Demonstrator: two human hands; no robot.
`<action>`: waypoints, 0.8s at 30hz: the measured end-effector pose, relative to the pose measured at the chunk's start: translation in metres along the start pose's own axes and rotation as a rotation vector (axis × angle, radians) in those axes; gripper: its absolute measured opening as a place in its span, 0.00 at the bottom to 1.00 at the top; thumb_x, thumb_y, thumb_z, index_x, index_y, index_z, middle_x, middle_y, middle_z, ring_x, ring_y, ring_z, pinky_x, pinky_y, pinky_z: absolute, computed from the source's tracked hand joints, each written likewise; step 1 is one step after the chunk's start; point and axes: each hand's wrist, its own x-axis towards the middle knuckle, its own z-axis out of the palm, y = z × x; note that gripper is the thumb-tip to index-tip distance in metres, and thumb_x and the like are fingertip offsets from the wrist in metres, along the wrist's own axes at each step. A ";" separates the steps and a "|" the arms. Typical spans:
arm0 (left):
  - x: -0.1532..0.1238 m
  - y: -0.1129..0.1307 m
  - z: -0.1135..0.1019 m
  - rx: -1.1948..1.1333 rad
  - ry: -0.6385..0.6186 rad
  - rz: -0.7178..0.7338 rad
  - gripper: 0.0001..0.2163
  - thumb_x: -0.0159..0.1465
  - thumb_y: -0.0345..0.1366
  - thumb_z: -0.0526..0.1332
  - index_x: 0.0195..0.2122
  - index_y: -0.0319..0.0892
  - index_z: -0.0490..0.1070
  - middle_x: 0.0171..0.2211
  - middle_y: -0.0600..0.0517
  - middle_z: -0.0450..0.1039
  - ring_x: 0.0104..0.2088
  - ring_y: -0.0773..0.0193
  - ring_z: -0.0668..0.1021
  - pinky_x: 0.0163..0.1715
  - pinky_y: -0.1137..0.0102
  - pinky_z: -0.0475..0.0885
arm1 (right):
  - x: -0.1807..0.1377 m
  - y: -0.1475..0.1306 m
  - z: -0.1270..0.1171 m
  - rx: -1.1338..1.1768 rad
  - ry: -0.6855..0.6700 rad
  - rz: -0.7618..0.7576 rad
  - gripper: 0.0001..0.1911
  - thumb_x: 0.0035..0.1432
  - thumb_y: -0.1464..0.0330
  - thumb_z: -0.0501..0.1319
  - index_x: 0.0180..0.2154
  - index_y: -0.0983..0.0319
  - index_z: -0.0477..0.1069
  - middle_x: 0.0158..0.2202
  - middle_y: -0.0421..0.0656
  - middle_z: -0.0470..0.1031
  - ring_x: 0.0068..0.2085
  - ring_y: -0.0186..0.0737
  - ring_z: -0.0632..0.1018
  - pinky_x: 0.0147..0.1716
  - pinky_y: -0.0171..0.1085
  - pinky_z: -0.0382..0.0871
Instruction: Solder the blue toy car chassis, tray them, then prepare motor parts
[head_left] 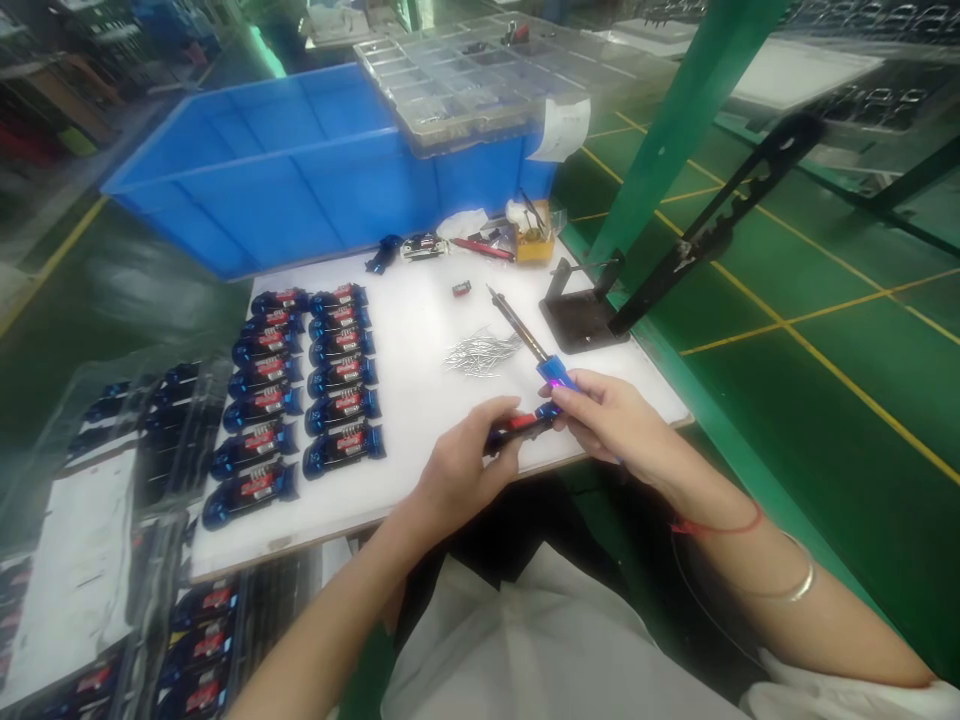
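Note:
My left hand (pixel 466 462) has its fingers closed around one end of a small toy car body (pixel 525 424) in blue, black and red, just above the table's front edge. My right hand (pixel 611 412) grips a soldering iron (pixel 553 370) by its blue handle, and its fingers also meet the far end of the car body. The iron's metal tip points up and away, clear of the car body. Beyond the hands lies a loose pile of thin silvery wire pieces (pixel 484 352). Two columns of similar toy car bodies (pixel 343 405) lie on the left.
The white tabletop (pixel 420 400) bears a small red-black part (pixel 461 288) and a black iron stand (pixel 585 318). At the back are a yellow box (pixel 534 246), a red pen-like tool (pixel 480 247) and a blue bin (pixel 322 180) carrying a divided tray (pixel 450 90). A green post (pixel 675 130) rises right.

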 end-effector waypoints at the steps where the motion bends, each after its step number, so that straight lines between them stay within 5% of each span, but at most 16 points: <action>1: 0.001 0.000 -0.001 -0.041 -0.006 -0.073 0.19 0.63 0.30 0.60 0.56 0.46 0.63 0.43 0.49 0.79 0.42 0.62 0.82 0.44 0.68 0.78 | 0.000 0.000 0.000 -0.012 -0.007 -0.002 0.23 0.51 0.48 0.66 0.32 0.61 0.68 0.19 0.34 0.67 0.13 0.24 0.57 0.10 0.28 0.45; 5: 0.005 -0.002 -0.004 -0.248 -0.054 -0.380 0.22 0.63 0.35 0.63 0.59 0.47 0.63 0.40 0.49 0.78 0.42 0.59 0.81 0.45 0.65 0.76 | -0.001 -0.001 0.000 -0.069 -0.008 0.000 0.22 0.50 0.50 0.67 0.26 0.60 0.66 0.12 0.29 0.55 0.13 0.25 0.55 0.11 0.27 0.44; 10: 0.009 -0.002 -0.003 -0.520 -0.072 -0.633 0.21 0.61 0.38 0.66 0.56 0.45 0.67 0.41 0.49 0.76 0.43 0.58 0.80 0.49 0.61 0.76 | 0.001 -0.004 0.002 -0.051 0.029 0.014 0.24 0.47 0.49 0.69 0.23 0.60 0.62 0.13 0.30 0.57 0.13 0.24 0.55 0.10 0.27 0.44; 24: 0.009 -0.001 -0.001 -0.718 -0.089 -0.735 0.23 0.61 0.41 0.69 0.56 0.46 0.67 0.45 0.50 0.74 0.44 0.60 0.80 0.52 0.56 0.77 | 0.003 -0.002 0.000 0.026 0.050 0.035 0.24 0.45 0.51 0.71 0.24 0.60 0.62 0.14 0.30 0.58 0.12 0.23 0.55 0.10 0.27 0.42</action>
